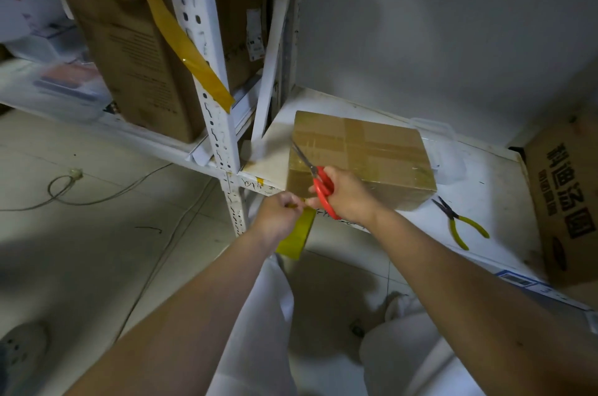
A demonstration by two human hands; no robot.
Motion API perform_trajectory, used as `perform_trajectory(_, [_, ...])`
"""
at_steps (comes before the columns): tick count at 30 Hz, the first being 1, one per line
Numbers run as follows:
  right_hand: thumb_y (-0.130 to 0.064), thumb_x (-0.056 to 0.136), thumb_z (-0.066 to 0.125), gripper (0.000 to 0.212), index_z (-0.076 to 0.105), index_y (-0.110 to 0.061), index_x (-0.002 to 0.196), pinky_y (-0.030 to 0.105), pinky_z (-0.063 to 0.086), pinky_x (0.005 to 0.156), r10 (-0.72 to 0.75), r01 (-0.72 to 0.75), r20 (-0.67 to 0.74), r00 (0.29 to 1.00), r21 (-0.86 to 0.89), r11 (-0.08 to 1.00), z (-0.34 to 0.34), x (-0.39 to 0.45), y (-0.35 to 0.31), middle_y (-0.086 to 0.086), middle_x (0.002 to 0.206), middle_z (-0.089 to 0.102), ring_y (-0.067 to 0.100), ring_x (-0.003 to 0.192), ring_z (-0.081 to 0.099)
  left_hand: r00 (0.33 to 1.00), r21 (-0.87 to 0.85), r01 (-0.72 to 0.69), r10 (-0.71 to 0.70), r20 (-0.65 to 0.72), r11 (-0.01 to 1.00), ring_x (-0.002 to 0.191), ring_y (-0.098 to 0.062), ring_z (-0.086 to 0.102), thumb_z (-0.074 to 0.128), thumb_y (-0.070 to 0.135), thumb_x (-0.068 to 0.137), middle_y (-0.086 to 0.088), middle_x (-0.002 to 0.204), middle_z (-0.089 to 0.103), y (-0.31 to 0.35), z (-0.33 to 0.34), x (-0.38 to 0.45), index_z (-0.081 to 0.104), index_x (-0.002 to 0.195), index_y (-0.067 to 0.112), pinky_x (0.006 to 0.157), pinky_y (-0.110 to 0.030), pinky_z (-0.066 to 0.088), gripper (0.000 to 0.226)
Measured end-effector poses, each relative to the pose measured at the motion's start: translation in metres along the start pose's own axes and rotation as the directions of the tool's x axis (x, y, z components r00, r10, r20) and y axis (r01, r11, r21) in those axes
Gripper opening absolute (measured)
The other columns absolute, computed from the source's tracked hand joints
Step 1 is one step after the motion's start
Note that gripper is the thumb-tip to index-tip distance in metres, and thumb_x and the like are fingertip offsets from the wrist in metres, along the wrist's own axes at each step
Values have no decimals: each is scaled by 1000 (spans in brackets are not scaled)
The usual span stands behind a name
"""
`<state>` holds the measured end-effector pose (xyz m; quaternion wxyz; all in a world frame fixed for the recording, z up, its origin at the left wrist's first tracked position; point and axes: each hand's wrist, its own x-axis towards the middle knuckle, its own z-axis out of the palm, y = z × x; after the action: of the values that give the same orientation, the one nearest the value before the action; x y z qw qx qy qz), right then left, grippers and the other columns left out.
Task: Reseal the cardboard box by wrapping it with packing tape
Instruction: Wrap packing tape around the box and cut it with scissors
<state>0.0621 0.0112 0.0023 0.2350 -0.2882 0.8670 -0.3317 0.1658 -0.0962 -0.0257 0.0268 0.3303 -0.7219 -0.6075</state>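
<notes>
Right hand (348, 198): grips red scissors (318, 185), blades closed, tips over the box's near left edge; left hand (280, 212): pinches yellow tape (296, 235), a loose piece hanging below the shelf (485, 188) edge; box (362, 156): on shelf, flaps closed, tape bands already crossing its top; judged nearly sealed, final strip left to stick down; pliers (459, 222) beside the box.
</notes>
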Motion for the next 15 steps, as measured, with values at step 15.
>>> perform_trajectory(15, [-26, 80, 77, 31, 48, -27, 71, 24, 40, 60, 12, -21, -208, 978, -38, 999, -18, 0, -35, -11, 64, 53, 6, 58, 50, 985, -376, 63, 2, 172, 925, 102, -25, 63, 70, -1, 82, -12, 122, 60, 22, -8, -22, 32, 137, 26, 88, -40, 52, 72])
